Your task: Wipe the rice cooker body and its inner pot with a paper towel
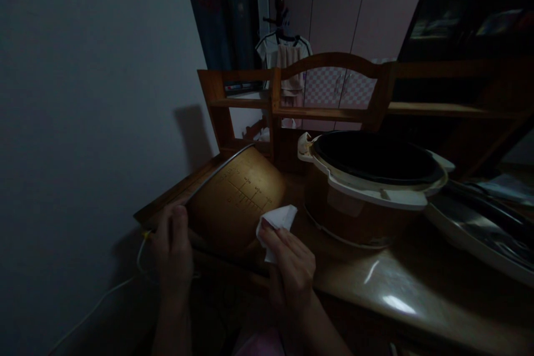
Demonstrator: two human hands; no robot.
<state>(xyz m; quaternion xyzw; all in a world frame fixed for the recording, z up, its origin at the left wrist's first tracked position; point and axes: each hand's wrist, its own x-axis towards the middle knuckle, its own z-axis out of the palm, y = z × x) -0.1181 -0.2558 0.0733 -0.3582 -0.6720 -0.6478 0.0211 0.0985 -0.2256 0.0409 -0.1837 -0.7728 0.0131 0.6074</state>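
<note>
A golden rice cooker inner pot [240, 194] lies tipped on its side on the wooden desk, its rim toward the left and measuring marks on its wall. My left hand [173, 236] grips the pot at its rim, thumb on the near side; some of the fingers are hidden. In my right hand [290, 256] is a folded white tissue [279, 219], held at the right end of the pot near its base. Right of the pot stands the cooker body [354, 208], upright and lidless, with a dark opening and a pale collar.
The cooker's lid [484, 228] lies at the right of the desk [392, 283]. A wooden shelf rack [329, 114] rises along the back edge. The wall [104, 94] borders the left side, where a white cord [98, 308] hangs. Clothes hang on a stand behind.
</note>
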